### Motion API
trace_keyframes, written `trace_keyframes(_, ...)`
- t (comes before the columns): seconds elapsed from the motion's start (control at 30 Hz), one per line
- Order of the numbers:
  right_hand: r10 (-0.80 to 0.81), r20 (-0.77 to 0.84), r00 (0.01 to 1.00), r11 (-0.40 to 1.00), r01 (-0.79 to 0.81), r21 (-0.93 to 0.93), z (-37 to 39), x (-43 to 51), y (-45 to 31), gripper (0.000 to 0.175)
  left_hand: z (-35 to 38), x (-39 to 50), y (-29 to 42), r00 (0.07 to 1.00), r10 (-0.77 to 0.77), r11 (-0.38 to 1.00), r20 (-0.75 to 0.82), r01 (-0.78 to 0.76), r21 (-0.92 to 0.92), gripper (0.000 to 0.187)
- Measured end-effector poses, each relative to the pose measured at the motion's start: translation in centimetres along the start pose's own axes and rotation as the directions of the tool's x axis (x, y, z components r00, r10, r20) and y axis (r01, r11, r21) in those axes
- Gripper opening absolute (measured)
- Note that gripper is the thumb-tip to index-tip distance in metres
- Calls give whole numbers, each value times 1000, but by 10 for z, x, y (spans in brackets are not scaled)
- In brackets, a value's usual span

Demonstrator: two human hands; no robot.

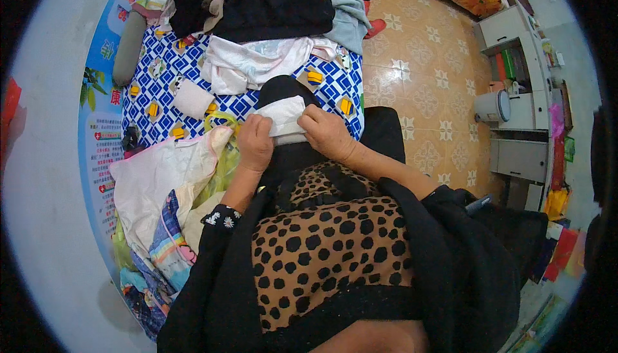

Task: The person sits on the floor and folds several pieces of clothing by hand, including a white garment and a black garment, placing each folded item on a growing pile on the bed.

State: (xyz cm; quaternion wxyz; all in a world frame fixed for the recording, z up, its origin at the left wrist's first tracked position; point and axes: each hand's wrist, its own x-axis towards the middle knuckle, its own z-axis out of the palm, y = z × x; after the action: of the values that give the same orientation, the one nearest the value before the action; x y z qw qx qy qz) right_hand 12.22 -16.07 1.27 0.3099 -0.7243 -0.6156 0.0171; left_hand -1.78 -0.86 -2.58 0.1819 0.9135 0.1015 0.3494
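Note:
Over my black-clad knee I hold a small piece of white cloth [285, 115] by its two sides. My left hand [255, 141] pinches its left edge with curled fingers. On its right edge, my right hand [324, 132] grips with thumb and fingers. A whitish strip shows just below the cloth, on my leg. To the left on the bed lies a folded pale cloth [192, 99]. Beyond my knee a crumpled white cloth [256, 63] is spread. A white cloth with pink edging [149, 179] lies beside my left forearm.
A blue and white patterned bed sheet [159, 82] lies under the cloths. Behind are a black garment [275, 5], a light blue garment [345, 10] and a grey bolster [129, 48]. A white bucket [492, 105] stands by the cabinet [519, 159] on the right, across the tiled floor.

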Motion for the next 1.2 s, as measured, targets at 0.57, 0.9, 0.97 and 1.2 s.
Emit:
trace_keyframes(0.57, -331, -49, 942, 943, 332, 10, -12, 6, -6, 16, -10, -5, 16, 976, -217, 962, -4, 214, -169, 17)
trace_keyframes(0.9, -127, 57, 990, 992, 126, 26, 1, 12, -18, 41, -8, 6, 34, 941, -338, 902, 21, 330, -278, 8)
trace_keyframes(0.97, -68, 197, 978, 998, 64, 23, -4, 18, -20, 36, -11, 7, 35, 950, -313, 911, 12, 304, -278, 7)
trace_keyframes(1.2, -33, 413, 910, 990, 86, -111, 3, 18, -22, 15, -23, 3, 38, 987, -152, 967, 48, 158, -200, 6)
